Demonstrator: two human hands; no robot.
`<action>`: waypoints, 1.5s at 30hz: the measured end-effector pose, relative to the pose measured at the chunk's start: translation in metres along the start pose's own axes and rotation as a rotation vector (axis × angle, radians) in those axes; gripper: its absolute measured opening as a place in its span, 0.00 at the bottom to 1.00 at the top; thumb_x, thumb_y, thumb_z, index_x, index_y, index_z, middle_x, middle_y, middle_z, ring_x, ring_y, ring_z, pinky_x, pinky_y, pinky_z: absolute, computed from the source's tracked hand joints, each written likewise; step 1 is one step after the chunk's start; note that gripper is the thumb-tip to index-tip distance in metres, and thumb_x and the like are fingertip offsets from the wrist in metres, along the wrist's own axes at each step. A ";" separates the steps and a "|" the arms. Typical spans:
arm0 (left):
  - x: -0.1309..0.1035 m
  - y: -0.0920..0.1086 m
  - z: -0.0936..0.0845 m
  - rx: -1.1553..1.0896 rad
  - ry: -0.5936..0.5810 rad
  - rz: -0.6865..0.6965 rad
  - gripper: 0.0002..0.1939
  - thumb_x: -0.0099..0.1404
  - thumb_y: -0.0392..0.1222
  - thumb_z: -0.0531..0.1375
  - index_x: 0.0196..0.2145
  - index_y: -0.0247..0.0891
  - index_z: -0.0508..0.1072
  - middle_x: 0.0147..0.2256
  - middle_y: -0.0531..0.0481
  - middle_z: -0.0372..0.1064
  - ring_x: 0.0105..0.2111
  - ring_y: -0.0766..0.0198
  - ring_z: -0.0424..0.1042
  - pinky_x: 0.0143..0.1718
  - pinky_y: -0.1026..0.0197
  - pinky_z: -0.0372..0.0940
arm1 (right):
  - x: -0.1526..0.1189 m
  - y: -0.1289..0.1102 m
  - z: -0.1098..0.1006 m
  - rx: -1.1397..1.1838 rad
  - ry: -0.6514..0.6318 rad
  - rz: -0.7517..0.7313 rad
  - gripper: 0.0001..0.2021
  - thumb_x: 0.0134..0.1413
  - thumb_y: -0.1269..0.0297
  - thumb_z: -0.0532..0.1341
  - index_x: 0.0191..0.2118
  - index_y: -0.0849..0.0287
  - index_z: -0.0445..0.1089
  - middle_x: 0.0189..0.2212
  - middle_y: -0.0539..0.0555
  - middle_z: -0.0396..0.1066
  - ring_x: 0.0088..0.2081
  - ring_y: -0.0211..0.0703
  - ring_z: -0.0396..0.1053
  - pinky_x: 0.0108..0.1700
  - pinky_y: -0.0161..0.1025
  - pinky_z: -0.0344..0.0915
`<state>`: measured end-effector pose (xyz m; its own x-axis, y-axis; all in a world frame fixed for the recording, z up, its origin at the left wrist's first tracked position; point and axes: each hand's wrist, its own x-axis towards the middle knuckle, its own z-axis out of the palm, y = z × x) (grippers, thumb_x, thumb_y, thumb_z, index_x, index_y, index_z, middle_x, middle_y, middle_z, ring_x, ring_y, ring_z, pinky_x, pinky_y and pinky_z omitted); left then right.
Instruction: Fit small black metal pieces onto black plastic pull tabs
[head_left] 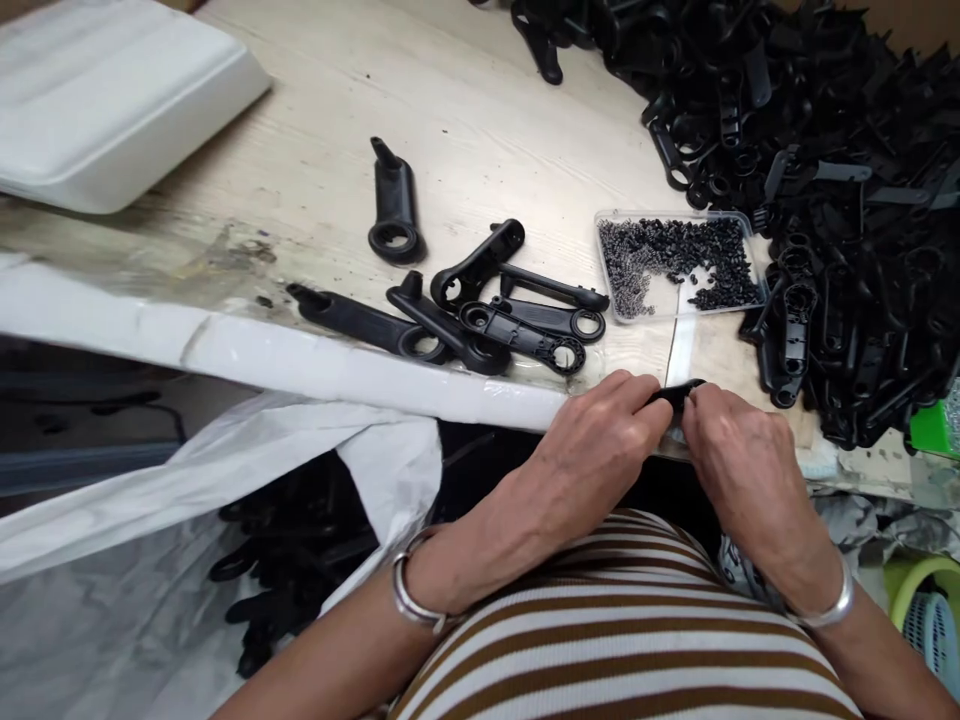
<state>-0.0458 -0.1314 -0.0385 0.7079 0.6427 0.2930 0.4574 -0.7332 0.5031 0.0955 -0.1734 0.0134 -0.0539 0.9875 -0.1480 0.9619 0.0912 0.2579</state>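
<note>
Close together at the table's front edge, both my hands hold one black plastic part [679, 392], mostly covered by my fingers. My left hand [607, 430] is closed around its left end. On the other end, the fingers of my right hand [739, 445] are pinched. Just beyond my hands stands a clear shallow box [645, 314] with small springs [626, 265] on its left side and tiny black pieces [724, 265] on its right. Several black plastic handles with ring ends, one of them this handle [525, 335], lie left of the box.
A large heap of black plastic parts [825, 200] covers the table's right side. At the far left sits a white container [135, 110]. A white padded strip [225, 345] runs along the front edge. More black parts [292, 560] lie below, and a green bin [934, 428] stands right.
</note>
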 end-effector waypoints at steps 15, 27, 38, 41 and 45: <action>0.002 0.011 0.008 -0.092 0.428 0.046 0.10 0.69 0.31 0.54 0.31 0.35 0.72 0.34 0.48 0.74 0.33 0.65 0.72 0.34 0.64 0.69 | -0.010 0.024 0.040 1.950 0.134 0.513 0.32 0.42 0.60 0.73 0.54 0.56 0.63 0.35 0.51 0.78 0.35 0.40 0.76 0.40 0.41 0.76; 0.001 0.021 0.007 -0.137 0.462 0.051 0.12 0.71 0.34 0.53 0.28 0.37 0.69 0.31 0.49 0.73 0.30 0.67 0.72 0.33 0.65 0.70 | 0.003 0.011 0.038 2.038 0.192 0.549 0.19 0.38 0.64 0.70 0.40 0.58 0.70 0.25 0.45 0.72 0.22 0.33 0.68 0.25 0.31 0.69; -0.008 0.003 -0.011 -0.155 0.455 0.080 0.11 0.68 0.34 0.58 0.47 0.41 0.70 0.42 0.47 0.75 0.40 0.62 0.76 0.44 0.60 0.72 | -0.005 0.070 0.011 1.523 0.204 0.379 0.27 0.50 0.66 0.62 0.59 0.54 0.65 0.31 0.48 0.70 0.25 0.35 0.64 0.27 0.34 0.66; -0.011 -0.007 -0.032 -0.074 0.506 0.011 0.11 0.67 0.33 0.58 0.46 0.44 0.71 0.40 0.50 0.75 0.38 0.62 0.74 0.44 0.58 0.71 | -0.004 0.119 -0.001 1.062 0.471 0.394 0.26 0.53 0.65 0.58 0.59 0.55 0.67 0.31 0.50 0.71 0.24 0.36 0.62 0.27 0.36 0.63; -0.016 -0.027 -0.050 0.143 0.562 -0.083 0.08 0.68 0.34 0.58 0.42 0.44 0.73 0.38 0.50 0.74 0.35 0.60 0.72 0.43 0.53 0.69 | 0.012 0.176 -0.022 0.533 0.580 0.445 0.27 0.53 0.70 0.54 0.60 0.58 0.67 0.35 0.55 0.75 0.27 0.38 0.65 0.34 0.40 0.63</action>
<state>-0.0964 -0.1109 -0.0156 0.2906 0.6901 0.6628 0.5947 -0.6730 0.4399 0.2583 -0.1425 0.0775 0.3648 0.8400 0.4017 0.9150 -0.2435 -0.3217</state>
